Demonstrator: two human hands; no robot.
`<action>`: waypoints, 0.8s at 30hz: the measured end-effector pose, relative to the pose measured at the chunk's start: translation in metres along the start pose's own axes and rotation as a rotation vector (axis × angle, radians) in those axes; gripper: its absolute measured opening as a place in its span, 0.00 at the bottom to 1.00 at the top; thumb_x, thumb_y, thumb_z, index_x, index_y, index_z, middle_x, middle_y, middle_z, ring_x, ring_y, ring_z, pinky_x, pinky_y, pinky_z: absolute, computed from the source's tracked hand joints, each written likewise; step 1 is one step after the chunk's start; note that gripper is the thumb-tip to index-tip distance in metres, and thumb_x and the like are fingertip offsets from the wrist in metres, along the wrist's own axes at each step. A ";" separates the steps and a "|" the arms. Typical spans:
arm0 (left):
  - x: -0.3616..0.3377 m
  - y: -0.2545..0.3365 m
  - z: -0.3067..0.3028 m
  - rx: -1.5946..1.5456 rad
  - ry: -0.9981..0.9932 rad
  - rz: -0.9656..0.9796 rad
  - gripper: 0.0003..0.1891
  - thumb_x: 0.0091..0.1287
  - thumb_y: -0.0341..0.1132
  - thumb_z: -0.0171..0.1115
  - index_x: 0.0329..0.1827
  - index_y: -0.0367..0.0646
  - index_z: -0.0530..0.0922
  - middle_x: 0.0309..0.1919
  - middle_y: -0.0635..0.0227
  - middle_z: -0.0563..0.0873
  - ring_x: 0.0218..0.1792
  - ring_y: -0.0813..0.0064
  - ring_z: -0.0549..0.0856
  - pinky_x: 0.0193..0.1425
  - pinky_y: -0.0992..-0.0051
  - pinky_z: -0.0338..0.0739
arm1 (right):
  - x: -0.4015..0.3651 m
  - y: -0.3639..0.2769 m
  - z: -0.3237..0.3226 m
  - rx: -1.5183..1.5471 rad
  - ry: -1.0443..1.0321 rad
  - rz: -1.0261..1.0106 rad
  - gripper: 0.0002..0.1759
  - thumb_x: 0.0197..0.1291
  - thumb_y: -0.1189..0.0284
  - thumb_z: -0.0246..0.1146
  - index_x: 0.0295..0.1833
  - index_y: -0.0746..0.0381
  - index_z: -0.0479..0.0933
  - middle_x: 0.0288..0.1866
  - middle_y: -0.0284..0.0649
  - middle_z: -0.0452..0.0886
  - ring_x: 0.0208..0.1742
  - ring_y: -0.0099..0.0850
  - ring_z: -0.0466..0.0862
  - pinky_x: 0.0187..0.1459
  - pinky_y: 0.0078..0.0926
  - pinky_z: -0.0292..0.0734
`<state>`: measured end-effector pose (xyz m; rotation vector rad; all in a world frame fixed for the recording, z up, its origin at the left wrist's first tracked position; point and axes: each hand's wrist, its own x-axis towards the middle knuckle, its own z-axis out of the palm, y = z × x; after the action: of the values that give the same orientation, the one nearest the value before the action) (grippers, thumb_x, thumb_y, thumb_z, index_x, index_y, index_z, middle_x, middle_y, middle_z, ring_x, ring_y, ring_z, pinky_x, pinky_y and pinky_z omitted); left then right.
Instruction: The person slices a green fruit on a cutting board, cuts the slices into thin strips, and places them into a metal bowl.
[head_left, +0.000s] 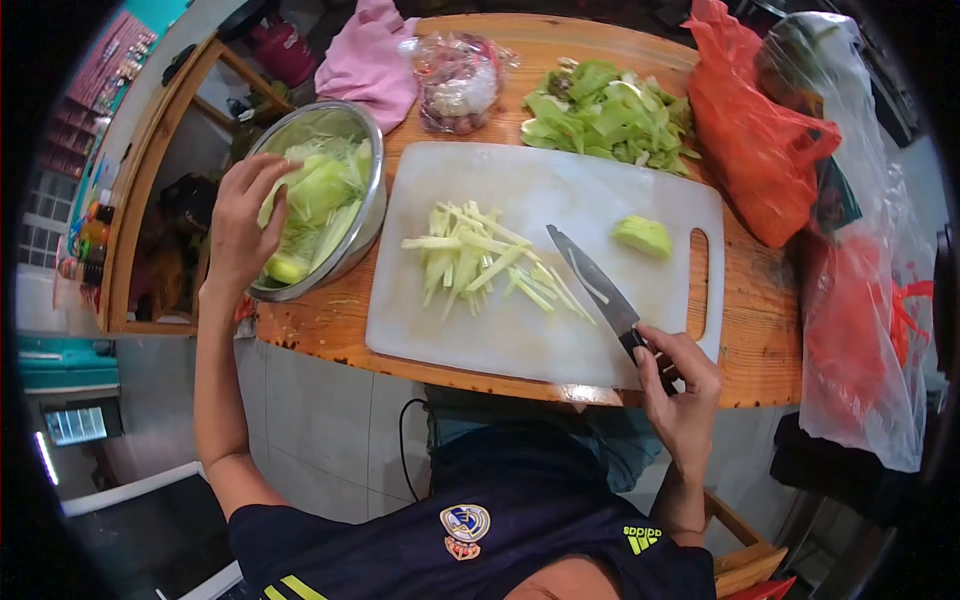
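Note:
My left hand [247, 215] is over the near side of a metal bowl [374, 205], its fingers curved and apart with nothing visible between them. Inside the bowl lie pale green vegetable pieces [325, 190] and thin shreds. My right hand [683, 385] grips a kitchen knife [600, 285] by its black handle, the blade pointing up and left over the white cutting board [540, 345]. A thin sliver sticks to the blade. Left of the knife, cut vegetable sticks [470, 255] form a loose pile. One uncut green chunk [642, 236] rests on the board's right part.
Green peelings [605, 115] are heaped behind the board. A clear plastic bag of what look like bulbs [460, 85] and a pink cloth [367, 60] lie at the back. Red [755, 140] and clear plastic bags [870, 330] line the wooden table's [755, 350] right side.

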<state>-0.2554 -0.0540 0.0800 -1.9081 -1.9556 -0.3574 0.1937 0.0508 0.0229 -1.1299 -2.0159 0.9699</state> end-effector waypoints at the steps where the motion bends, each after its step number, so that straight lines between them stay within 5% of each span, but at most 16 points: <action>1: 0.000 0.003 -0.004 -0.001 -0.011 0.000 0.15 0.62 0.20 0.65 0.52 0.39 0.84 0.50 0.59 0.84 0.52 0.55 0.84 0.61 0.59 0.77 | 0.001 0.002 0.001 -0.043 0.019 -0.030 0.14 0.59 0.81 0.71 0.51 0.65 0.86 0.32 0.42 0.84 0.28 0.27 0.82 0.31 0.23 0.75; 6: -0.006 0.095 -0.022 -0.222 0.016 0.036 0.19 0.58 0.22 0.71 0.53 0.44 0.85 0.51 0.60 0.84 0.52 0.58 0.84 0.55 0.62 0.80 | -0.011 -0.003 -0.006 -0.165 0.026 0.029 0.13 0.58 0.81 0.71 0.50 0.65 0.86 0.33 0.43 0.84 0.29 0.29 0.83 0.32 0.23 0.76; 11: 0.004 0.174 0.016 -0.373 -0.223 0.366 0.29 0.55 0.34 0.75 0.64 0.48 0.81 0.60 0.63 0.82 0.63 0.61 0.80 0.68 0.57 0.75 | -0.030 0.001 -0.018 -0.146 0.016 0.057 0.14 0.56 0.82 0.71 0.50 0.65 0.87 0.33 0.43 0.84 0.30 0.31 0.85 0.33 0.24 0.77; 16: 0.032 0.173 0.057 -0.287 -0.285 0.404 0.35 0.57 0.37 0.74 0.71 0.48 0.75 0.65 0.63 0.79 0.71 0.62 0.74 0.78 0.54 0.64 | -0.038 0.013 -0.019 -0.139 0.001 0.011 0.15 0.55 0.82 0.71 0.50 0.65 0.87 0.33 0.45 0.85 0.31 0.33 0.87 0.34 0.26 0.79; 24: 0.047 0.157 0.074 -0.436 -0.322 0.558 0.22 0.58 0.36 0.74 0.57 0.46 0.83 0.53 0.69 0.84 0.62 0.65 0.79 0.80 0.52 0.63 | -0.026 0.009 -0.005 -0.026 -0.127 -0.031 0.13 0.57 0.79 0.72 0.49 0.64 0.88 0.32 0.44 0.86 0.29 0.34 0.87 0.31 0.27 0.79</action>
<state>-0.1065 0.0270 0.0213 -2.8374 -1.4930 -0.3457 0.2127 0.0327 0.0144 -1.0720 -2.1458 1.0251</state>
